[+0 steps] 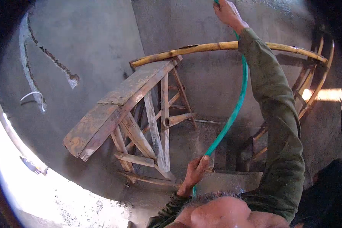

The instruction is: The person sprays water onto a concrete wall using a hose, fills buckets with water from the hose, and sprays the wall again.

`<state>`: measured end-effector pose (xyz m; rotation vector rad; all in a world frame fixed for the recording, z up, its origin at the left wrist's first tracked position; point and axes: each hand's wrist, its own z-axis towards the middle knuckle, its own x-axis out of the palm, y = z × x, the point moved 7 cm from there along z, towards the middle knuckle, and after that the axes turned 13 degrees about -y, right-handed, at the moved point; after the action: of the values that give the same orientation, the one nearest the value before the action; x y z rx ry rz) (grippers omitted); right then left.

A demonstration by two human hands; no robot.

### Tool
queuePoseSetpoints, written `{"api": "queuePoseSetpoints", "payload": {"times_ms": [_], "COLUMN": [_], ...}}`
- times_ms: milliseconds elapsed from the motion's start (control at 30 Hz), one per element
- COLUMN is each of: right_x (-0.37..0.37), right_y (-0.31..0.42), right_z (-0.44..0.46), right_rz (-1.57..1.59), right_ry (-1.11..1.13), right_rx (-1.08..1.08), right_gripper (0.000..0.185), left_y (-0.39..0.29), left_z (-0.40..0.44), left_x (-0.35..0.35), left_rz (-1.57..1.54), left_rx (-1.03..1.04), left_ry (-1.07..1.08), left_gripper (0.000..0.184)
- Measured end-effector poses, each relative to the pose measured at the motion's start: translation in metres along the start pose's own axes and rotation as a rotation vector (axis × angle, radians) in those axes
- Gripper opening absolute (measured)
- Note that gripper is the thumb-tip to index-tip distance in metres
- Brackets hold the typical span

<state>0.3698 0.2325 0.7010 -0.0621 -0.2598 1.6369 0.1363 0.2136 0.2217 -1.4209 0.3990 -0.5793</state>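
Observation:
A green hose (237,108) runs in a curve from the top of the view down to the bottom centre. My right hand (229,14), on the raised arm in a dark green sleeve, is closed round its upper end at the top edge. Lower down, my left hand (197,171) grips the same hose with its thumb along it. Below that hand a short piece of the hose hangs on. Behind the raised forearm passes a long bamboo pole (216,46).
A wooden trestle with a plank top (114,102) stands left of centre. Bamboo and wood framing (311,87) is at the right. Grey plastered walls (98,34) have rough channels at the upper left. A bright opening (45,193) lies at the lower left.

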Motion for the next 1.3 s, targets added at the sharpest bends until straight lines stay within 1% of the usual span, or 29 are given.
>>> {"api": "queuePoseSetpoints", "payload": {"times_ms": [67, 133, 200, 300, 367, 433, 467, 533, 600, 667, 700, 767, 800, 867, 933, 1000, 1100, 1133, 1200, 1267, 1300], "right_x": [0.004, 0.008, 0.015, 0.025, 0.028, 0.029, 0.031, 0.031, 0.027, 0.026, 0.025, 0.021, 0.021, 0.026, 0.021, 0.017, 0.008, 0.006, -0.002, -0.011, -0.016], "right_y": [0.005, 0.008, 0.006, 0.001, 0.001, -0.001, -0.004, -0.007, -0.005, -0.010, -0.013, -0.015, -0.020, -0.036, -0.041, -0.051, -0.068, -0.074, -0.082, -0.093, -0.097], "right_z": [0.006, 0.007, 0.008, 0.003, -0.001, -0.007, -0.009, -0.014, -0.017, -0.022, -0.025, -0.033, -0.038, -0.051, -0.062, -0.073, -0.093, -0.101, -0.114, -0.124, -0.125], "right_rz": [-0.025, 0.005, 0.038, 0.018, 0.033, 0.017, 0.000, 0.002, 0.003, 0.010, 0.010, -0.003, -0.003, -0.062, -0.059, -0.055, -0.029, -0.018, -0.005, -0.040, -0.040], "right_ry": [-0.014, -0.022, -0.028, -0.011, 0.000, 0.037, 0.074, 0.046, 0.020, 0.099, 0.099, 0.053, 0.052, 0.154, 0.182, 0.210, 0.228, 0.267, 0.306, 0.340, 0.340], "right_rx": [-0.055, -0.055, -0.054, -0.068, -0.071, -0.044, -0.018, -0.042, -0.064, 0.013, 0.014, -0.086, -0.085, 0.028, 0.029, 0.031, 0.024, 0.059, 0.095, 0.163, 0.164], "right_gripper": [0.020, 0.021, 0.022, 0.023, 0.024, 0.024, 0.024, 0.024, 0.023, 0.022, 0.022, 0.020, 0.020, 0.023, 0.023, 0.022, 0.022, 0.022, 0.022, 0.023, 0.023], "left_y": [0.000, 0.000, -0.001, 0.010, 0.002, 0.002, 0.005, 0.005, 0.007, 0.015, 0.019, 0.017, 0.017, 0.019, 0.017, 0.016, 0.027, 0.024, 0.008, 0.008, 0.009], "left_z": [0.001, 0.003, 0.005, 0.008, 0.004, 0.004, 0.005, 0.006, 0.006, 0.008, 0.008, 0.008, 0.007, 0.008, 0.006, 0.003, 0.001, 0.000, -0.003, -0.004, -0.005], "left_x": [-0.002, -0.004, -0.008, -0.014, -0.017, -0.019, -0.018, -0.017, -0.019, -0.018, -0.016, -0.014, -0.013, -0.011, -0.007, -0.003, -0.001, 0.001, 0.006, 0.010, 0.013], "left_rz": [-0.017, -0.035, -0.027, 0.004, 0.021, 0.036, -0.006, -0.049, 0.033, 0.010, -0.015, 0.009, 0.032, 0.035, 0.039, 0.092, 0.146, 0.147, 0.205, 0.203, 0.202], "left_rx": [-0.004, -0.011, 0.040, 0.018, -0.007, -0.030, 0.006, 0.041, 0.031, 0.007, -0.016, -0.015, -0.015, 0.021, 0.057, -0.048, -0.071, -0.069, 0.022, 0.025, 0.028], "left_ry": [-0.004, -0.007, -0.018, -0.015, -0.012, -0.010, -0.003, 0.004, -0.032, -0.020, -0.009, -0.017, -0.024, -0.022, -0.020, -0.032, -0.015, -0.015, -0.022, 0.006, 0.033], "left_gripper": [0.041, 0.041, 0.040, 0.039, 0.040, 0.040, 0.040, 0.040, 0.040, 0.040, 0.040, 0.040, 0.040, 0.041, 0.041, 0.041, 0.043, 0.043, 0.046, 0.047, 0.048]}}
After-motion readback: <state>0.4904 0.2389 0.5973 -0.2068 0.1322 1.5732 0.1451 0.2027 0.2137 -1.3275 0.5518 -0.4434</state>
